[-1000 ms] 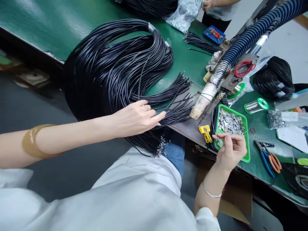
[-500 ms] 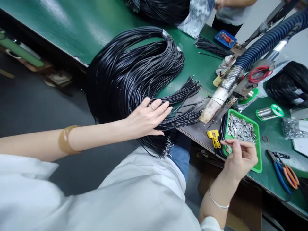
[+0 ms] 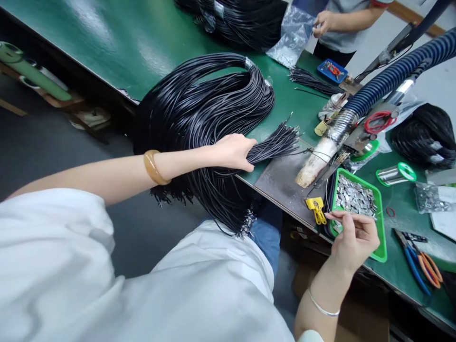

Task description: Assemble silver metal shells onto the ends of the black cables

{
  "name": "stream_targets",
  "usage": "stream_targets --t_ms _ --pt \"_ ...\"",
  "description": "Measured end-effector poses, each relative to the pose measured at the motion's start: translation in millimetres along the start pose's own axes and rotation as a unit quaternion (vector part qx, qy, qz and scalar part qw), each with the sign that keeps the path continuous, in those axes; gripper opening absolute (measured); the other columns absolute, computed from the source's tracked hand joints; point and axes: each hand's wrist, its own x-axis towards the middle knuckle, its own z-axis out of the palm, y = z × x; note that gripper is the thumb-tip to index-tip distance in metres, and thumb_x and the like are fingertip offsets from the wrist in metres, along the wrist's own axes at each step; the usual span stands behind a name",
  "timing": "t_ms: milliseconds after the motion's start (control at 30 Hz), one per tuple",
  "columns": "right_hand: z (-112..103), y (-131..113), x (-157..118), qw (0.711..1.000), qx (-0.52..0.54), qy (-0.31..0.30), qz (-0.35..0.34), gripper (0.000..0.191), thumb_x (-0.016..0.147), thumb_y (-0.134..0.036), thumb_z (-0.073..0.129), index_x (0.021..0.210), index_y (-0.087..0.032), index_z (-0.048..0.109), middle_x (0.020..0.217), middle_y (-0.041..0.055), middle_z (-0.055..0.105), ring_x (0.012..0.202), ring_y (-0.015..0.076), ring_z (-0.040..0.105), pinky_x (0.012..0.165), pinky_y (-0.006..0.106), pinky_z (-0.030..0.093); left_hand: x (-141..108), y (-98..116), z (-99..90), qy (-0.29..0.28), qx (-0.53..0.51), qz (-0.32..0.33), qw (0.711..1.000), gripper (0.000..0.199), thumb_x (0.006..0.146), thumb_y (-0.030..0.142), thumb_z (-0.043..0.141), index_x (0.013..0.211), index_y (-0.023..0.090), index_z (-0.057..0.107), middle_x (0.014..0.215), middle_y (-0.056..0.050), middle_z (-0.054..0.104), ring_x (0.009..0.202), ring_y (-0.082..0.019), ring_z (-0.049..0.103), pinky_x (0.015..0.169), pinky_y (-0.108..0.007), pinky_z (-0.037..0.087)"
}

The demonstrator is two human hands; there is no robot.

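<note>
Gripping a bunch of black cables (image 3: 274,146) near its ends, the left hand (image 3: 235,151) is closed around it over the green table (image 3: 149,42). The right hand (image 3: 356,235), fingertips pinched, hovers by the green tray (image 3: 383,237) of metal pieces (image 3: 354,195), beside a yellow clip (image 3: 316,210); it seems to hold something thin, though too small to name.

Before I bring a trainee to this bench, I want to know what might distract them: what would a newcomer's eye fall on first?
Probably the big coil of black cables, sprawled on the green table, with the left hand gripping cables near their tips. Next, the ribbed blue hose slanting down from the upper right. Then the bright green tray of small metal pieces, partly hidden by the right hand.
</note>
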Motion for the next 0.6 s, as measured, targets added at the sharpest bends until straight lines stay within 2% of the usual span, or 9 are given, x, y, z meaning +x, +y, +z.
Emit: stream_targets --t_ms 67,167,233,333,433,533,600 --pt "1.1 -1.3 -0.8 1.0 -0.002 0.004 0.003 0.019 0.082 -0.027 0.08 0.08 -0.017 0.064 0.075 0.0001 0.074 0.065 0.0168 0.074 0.064 0.032 0.066 -4.0 -2.1 -5.4 0.029 -0.041 -0.002 0.999 0.056 0.076 0.048 0.066 0.122 0.015 0.068 0.09 -0.009 0.076 0.085 -0.03 0.071 0.074 -0.035 0.049" --pt "2.2 -1.8 -1.2 1.0 -0.003 0.007 0.003 0.019 0.081 -0.028 0.08 0.081 -0.017 0.064 0.075 -0.0002 0.074 0.065 0.0172 0.074 0.063 0.033 0.065 -17.3 -1.4 -6.5 0.059 -0.074 0.01 0.995 0.061 0.08 0.05 0.064 0.133 0.019 0.061 0.102 -0.007 0.076 0.093 -0.028 0.071 0.081 -0.034 0.049" --pt "2.8 -1.5 -1.0 1.0 -0.01 0.006 0.003 0.02 0.081 -0.028 0.08 0.081 -0.017 0.064 0.074 -0.0003 0.074 0.064 0.0173 0.074 0.062 0.033 0.065 -21.7 0.8 -3.6 0.022 -0.043 0.004 0.999 0.062 0.082 0.054 0.062 0.133 0.02 0.059 0.095 -0.007 0.075 0.089 -0.029 0.071 0.079 -0.034 0.048" --pt "4.0 -1.5 -0.5 1.0 -0.023 0.003 0.012 0.02 0.081 -0.029 0.08 0.081 -0.018 0.063 0.074 -0.0006 0.074 0.065 0.017 0.074 0.065 0.033 0.065 -13.2 4.3 0.4 -0.083 0.002 0.026 0.996 0.074 0.079 0.072 0.059 0.128 0.018 0.06 0.087 -0.009 0.073 0.088 -0.032 0.07 0.078 -0.036 0.047" --pt "6.6 -3.9 0.8 1.0 -0.026 -0.007 0.017 0.021 0.081 -0.03 0.08 0.081 -0.019 0.063 0.074 -0.0007 0.074 0.066 0.0173 0.074 0.067 0.034 0.065 3.7 4.9 1.2 -0.114 -0.01 0.05 0.992 0.08 0.074 0.082 0.059 0.123 0.019 0.064 0.087 -0.009 0.073 0.092 -0.032 0.069 0.081 -0.036 0.047" --pt "9.0 -11.1 1.7 0.999 -0.038 -0.013 0.005 0.021 0.081 -0.031 0.079 0.081 -0.02 0.062 0.075 -0.0005 0.074 0.066 0.0183 0.074 0.066 0.036 0.065 12.6 1.9 3.1 -0.086 -0.075 0.053 0.992 0.062 0.073 0.073 0.068 0.102 0.018 0.071 0.078 -0.006 0.07 0.08 -0.027 0.067 0.075 -0.033 0.046" --pt "7.8 -18.8 -0.1 0.999 -0.048 -0.016 -0.007 0.02 0.083 -0.033 0.078 0.082 -0.021 0.062 0.073 -0.0004 0.074 0.06 0.0187 0.072 0.056 0.034 0.062 12.3 -1.6 6.5 -0.027 -0.151 0.033 0.988 0.047 0.072 0.063 0.075 0.087 0.019 0.072 0.069 -0.002 0.067 0.069 -0.021 0.063 0.07 -0.031 0.044"
